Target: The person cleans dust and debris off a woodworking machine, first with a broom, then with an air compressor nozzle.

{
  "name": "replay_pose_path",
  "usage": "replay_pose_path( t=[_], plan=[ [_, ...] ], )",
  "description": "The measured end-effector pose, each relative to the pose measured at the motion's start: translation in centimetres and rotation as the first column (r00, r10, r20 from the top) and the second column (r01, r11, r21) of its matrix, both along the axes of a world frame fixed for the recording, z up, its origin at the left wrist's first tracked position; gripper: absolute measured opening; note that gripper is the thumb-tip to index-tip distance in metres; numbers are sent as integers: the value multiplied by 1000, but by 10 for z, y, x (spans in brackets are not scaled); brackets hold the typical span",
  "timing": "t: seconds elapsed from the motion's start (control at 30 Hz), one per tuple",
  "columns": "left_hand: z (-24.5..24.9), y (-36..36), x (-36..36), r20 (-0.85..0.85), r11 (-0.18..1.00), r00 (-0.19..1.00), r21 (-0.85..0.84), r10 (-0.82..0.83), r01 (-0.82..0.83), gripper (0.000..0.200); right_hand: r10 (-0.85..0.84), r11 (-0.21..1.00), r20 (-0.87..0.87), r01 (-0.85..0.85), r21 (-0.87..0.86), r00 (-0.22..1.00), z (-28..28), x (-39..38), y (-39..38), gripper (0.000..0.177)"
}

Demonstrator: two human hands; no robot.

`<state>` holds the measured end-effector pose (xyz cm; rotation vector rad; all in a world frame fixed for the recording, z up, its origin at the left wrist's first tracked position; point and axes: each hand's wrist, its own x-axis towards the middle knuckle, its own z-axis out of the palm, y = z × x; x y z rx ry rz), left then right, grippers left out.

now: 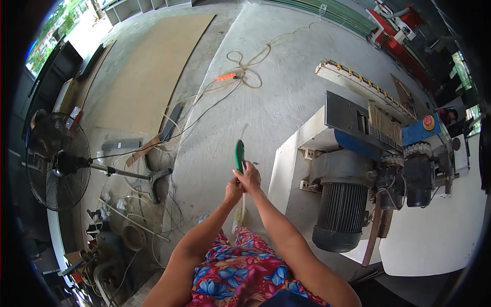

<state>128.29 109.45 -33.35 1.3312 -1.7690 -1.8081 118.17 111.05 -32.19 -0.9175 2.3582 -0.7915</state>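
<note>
Out in front of my body, both hands are together on a long, narrow green tool (239,153) with a rounded end that points away from me over the concrete floor. My right hand (249,177) is closed around it just below the green part. Lower and slightly to the left, my left hand (233,191) is closed against the same tool, beside the right wrist. A thin pale stem or hose (244,202) runs down from under the hands toward my shoe (240,215). I cannot tell the tool's exact kind.
To the right stands a white machine with a large black motor (340,215) and a red button (428,122). A pedestal fan (59,162) leans at the left. Cords and an orange power strip (225,77) lie ahead on the floor, near a brown board (153,66).
</note>
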Motion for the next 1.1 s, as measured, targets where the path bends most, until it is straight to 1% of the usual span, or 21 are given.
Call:
replay_pose_path(
  t=[0.03,0.07,0.17,0.2,0.23,0.3,0.33,0.37,0.4,0.43,0.53,0.57,0.6,0.63,0.67,0.7,0.77,0.8,0.9,1.0,1.1],
  plan=[
    [-4,-6,-8,-3,991,999,-129,46,-46,33,18,997,-6,-19,-81,1000,15,-3,-10,62],
    [-7,-14,-16,-14,962,996,-258,89,-90,34,16,991,17,-14,-130,1000,31,-5,-22,54],
    [30,-41,-37,-63,971,987,-183,145,-155,33,29,979,-10,-31,-200,1000,46,-23,-51,58],
    [40,-48,-42,-60,982,991,-138,121,-129,32,16,988,27,-11,-151,1000,50,-31,-59,68],
    [49,-55,-47,-57,990,993,-92,99,-104,31,-7,992,35,11,-124,999,47,-39,-65,71],
    [50,-71,-59,-32,998,998,-46,52,-53,29,-48,996,49,51,-70,998,35,-57,-80,78],
    [45,-78,-65,-7,999,1000,-47,24,-24,29,-64,995,3,64,-72,998,31,-60,-85,85],
    [40,-85,-69,19,999,1000,-49,-5,6,28,-86,995,3,86,-51,996,25,-64,-91,84],
    [29,-94,-72,-29,998,999,-61,-25,24,25,-109,994,6,109,-31,994,21,-65,-98,83],
    [30,-106,-73,26,994,997,-76,-77,79,25,-135,991,9,135,-10,991,15,-64,-107,82],
    [-7,-148,-67,-27,992,992,-7,-127,127,28,-263,964,10,263,-40,965,-10,-53,-142,71],
    [-20,-163,-63,-56,993,992,26,-114,116,28,-250,967,29,251,-48,968,-17,-53,-156,68],
    [-17,-180,-62,-82,993,992,58,-98,103,29,-234,970,49,237,-58,971,-16,-51,-173,65],
    [-13,-195,-61,-33,996,995,2,-94,94,30,-223,971,77,228,-69,972,-15,-46,-190,62],
    [-9,-209,-60,22,994,995,-58,-93,94,32,-251,960,3,249,-130,968,-15,-41,-206,44],
    [2,-225,-58,75,988,993,-118,-91,99,33,-250,964,0,249,-95,968,-7,-38,-226,38],
    [9,-257,-63,17,983,994,-144,-108,109,34,-241,971,-22,240,-17,970,4,-44,-261,29],
    [12,-271,-68,-14,981,993,-155,-116,112,35,-290,957,-89,287,-40,953,4,-46,-276,24],
    [22,-308,-75,28,960,976,-177,-216,217,36,-349,937,-82,345,-62,934,10,-55,-307,25],
    [29,-330,-77,8,970,976,-106,-218,218,34,-380,924,-116,369,-105,918,5,-56,-327,23],
    [15,-339,-77,-132,987,979,-73,-153,144,29,-364,931,-119,362,-41,924,2,-58,-339,24]
  ],
)
